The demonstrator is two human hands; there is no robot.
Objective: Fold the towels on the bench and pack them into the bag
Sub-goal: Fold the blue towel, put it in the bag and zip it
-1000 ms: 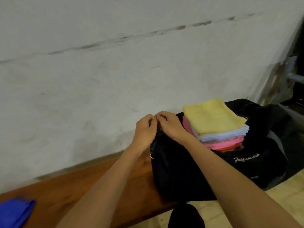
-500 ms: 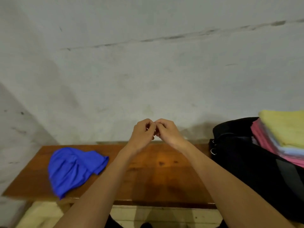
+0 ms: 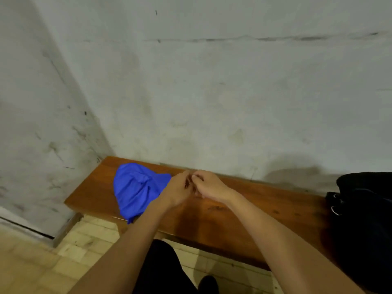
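Observation:
A crumpled blue towel [image 3: 135, 187] lies unfolded on the left part of the wooden bench [image 3: 265, 204]. The black bag [image 3: 364, 209] sits at the bench's right end, cut off by the frame edge, with metal rings on its near side. My left hand [image 3: 178, 192] and my right hand [image 3: 209, 184] meet above the bench just right of the towel. Their fingers are curled and the fingertips touch each other. Neither hand holds anything that I can see, and neither touches the towel.
A stained grey wall [image 3: 212, 92] rises directly behind the bench and meets a side wall at the left. Pale floor tiles [image 3: 70, 251] run below the bench's front edge. My dark-clothed leg [image 3: 161, 268] is close to the bench front.
The view has swung left from the bag and its stack of folded towels to the blue towel. My hands left the bag's top and moved, still joined, towards the towel.

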